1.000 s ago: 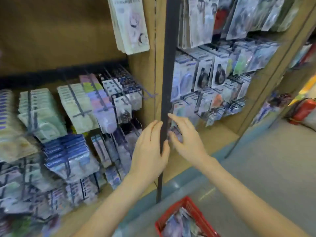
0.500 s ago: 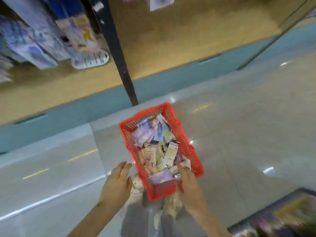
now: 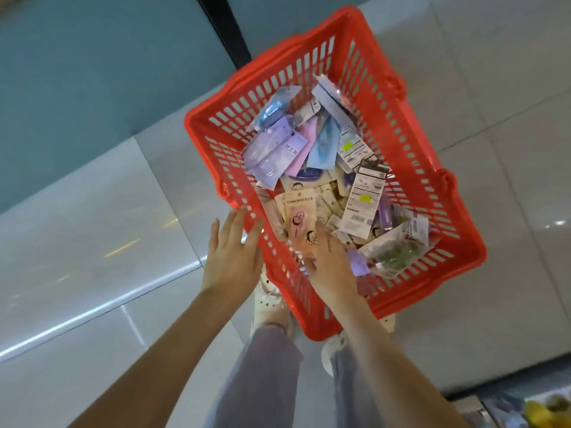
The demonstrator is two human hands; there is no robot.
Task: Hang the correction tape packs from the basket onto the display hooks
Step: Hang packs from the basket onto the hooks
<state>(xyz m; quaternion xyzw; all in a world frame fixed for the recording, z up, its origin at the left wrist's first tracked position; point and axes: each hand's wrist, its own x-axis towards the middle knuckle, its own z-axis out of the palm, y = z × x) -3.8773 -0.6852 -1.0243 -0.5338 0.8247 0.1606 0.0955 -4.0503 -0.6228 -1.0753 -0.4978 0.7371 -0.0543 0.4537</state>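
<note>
- Currently, the tiled floor (image 3: 92, 242) carries the red basket (image 3: 401, 302), set just ahead of the person's shoes (image 3: 272, 301) so that both hands reach it from above.
- The correction tape packs (image 3: 309, 149) lie heaped loose inside its walls.
- The left hand (image 3: 233, 257) hovers at the near-left rim, fingers straight and apart, holding nothing; probably positioned to steady the basket.
- The right hand (image 3: 330, 267) reaches into the heap at 1 beige pack (image 3: 301, 211); whether its fingers clamp it cannot be told.

Bright, floor (image 3: 92, 242) glare, wide-angle edge distortion
</note>
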